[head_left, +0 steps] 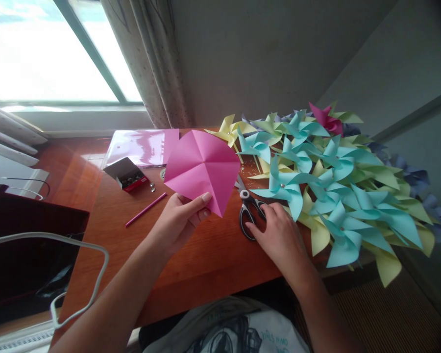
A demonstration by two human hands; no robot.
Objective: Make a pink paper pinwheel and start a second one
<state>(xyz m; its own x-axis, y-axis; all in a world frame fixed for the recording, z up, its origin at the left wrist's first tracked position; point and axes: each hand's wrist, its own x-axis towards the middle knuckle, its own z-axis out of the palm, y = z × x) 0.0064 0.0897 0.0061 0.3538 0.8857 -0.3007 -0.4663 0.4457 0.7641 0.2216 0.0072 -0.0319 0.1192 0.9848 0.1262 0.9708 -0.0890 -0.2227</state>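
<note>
My left hand point(185, 220) pinches a pink sheet of paper point(202, 164) by its lower edge, thumb on top. The sheet is held up over the table; crease lines cross at its middle, and its corners curve or are cut, I cannot tell which. On the right, my right hand point(279, 230) grips the dark-handled scissors point(244, 195) by their loops, with thumb and fingers at the handles. Part of the blades is hidden behind the paper. Left of the paper lie a pink stick point(146, 210) and an opened small box point(132, 179) of shiny pieces.
Many paper pinwheels point(334, 159), blue, yellow, green, purple and one dark pink, fill the table's right side. At the back lies a plastic-wrapped stack of pink paper point(141, 147). Several shiny bits are beside the box. A white cable point(105, 264) loops past the wooden table's point(110, 240) left edge.
</note>
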